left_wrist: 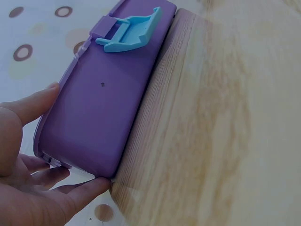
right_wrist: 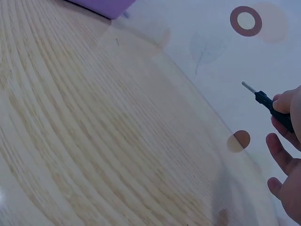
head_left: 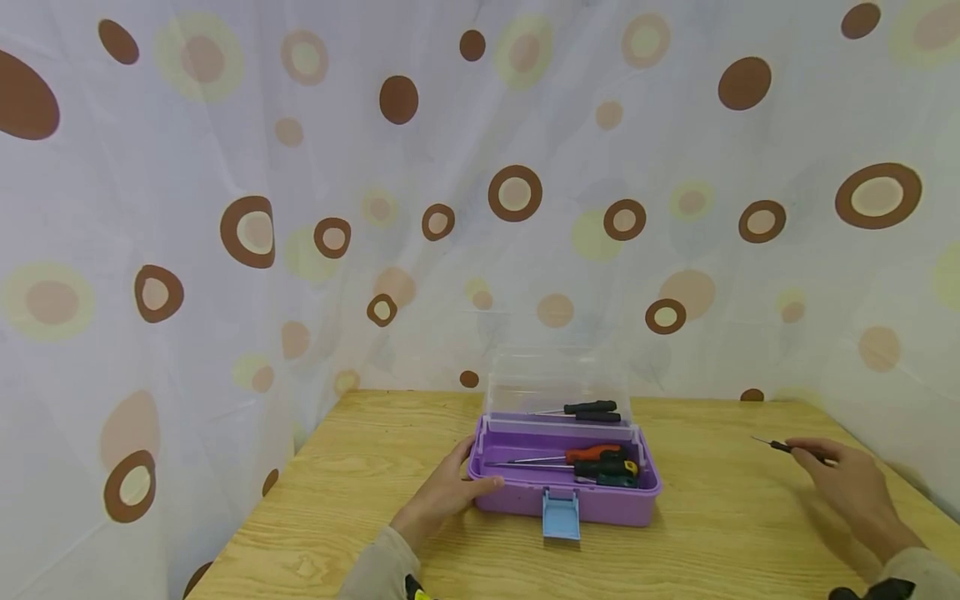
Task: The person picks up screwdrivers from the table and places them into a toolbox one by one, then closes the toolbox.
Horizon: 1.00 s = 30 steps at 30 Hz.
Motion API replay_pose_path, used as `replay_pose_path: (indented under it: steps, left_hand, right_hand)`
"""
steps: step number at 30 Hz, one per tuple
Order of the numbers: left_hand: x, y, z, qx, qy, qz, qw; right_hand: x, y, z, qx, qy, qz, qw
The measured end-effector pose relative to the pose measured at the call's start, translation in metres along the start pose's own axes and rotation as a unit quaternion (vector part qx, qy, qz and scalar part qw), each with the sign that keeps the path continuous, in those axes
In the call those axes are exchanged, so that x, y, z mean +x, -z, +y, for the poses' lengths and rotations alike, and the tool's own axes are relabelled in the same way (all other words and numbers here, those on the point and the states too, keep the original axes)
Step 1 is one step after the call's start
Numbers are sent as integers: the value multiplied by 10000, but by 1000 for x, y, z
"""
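A purple toolbox [head_left: 600,505] stands on the table with its clear lid [head_left: 558,387] raised and its light blue latch [head_left: 561,515] hanging down in front. My left hand [head_left: 448,487] grips the box's left front corner, thumb at the front rim and fingers along the side. Inside lie an orange-handled screwdriver [head_left: 592,453] and a black-and-yellow one [head_left: 603,468], with a dark green handle [head_left: 618,481] beside them. Off to the right, above the table, my right hand [head_left: 847,483] pinches a small black screwdriver [right_wrist: 265,101] by its handle, the tip pointing left.
Two black-handled screwdrivers [head_left: 592,412] lie at the back of the box, by the lid. The wooden table [head_left: 720,467] extends to either side of it. A white curtain [head_left: 570,267] with brown and yellow circles hangs behind and around the table.
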<state>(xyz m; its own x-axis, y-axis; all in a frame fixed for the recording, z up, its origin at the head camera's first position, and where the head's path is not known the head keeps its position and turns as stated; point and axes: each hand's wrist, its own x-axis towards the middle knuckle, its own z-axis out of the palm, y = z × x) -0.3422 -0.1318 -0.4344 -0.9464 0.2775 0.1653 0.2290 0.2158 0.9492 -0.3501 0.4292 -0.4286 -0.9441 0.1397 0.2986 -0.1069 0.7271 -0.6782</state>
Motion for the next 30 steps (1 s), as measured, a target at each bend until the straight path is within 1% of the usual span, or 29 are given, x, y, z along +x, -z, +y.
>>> replay_pose_path:
  steps: [13, 16, 21, 30]
  left_hand:
    - [0, 0, -1, 78, 43, 50, 9999]
    - [0, 1, -2, 71, 41, 49, 10000]
    - [0, 1, -4, 46, 10, 61, 10000]
    - [1, 0, -1, 81, 108, 41, 9999]
  right_hand:
    - [2, -19, -37, 467, 357, 139, 9982]
    - [3, -24, -47, 580, 437, 111, 9973]
    - [4, -31, -62, 584, 661, 24, 9961]
    - [5, -41, -79, 717, 967, -41, 9927]
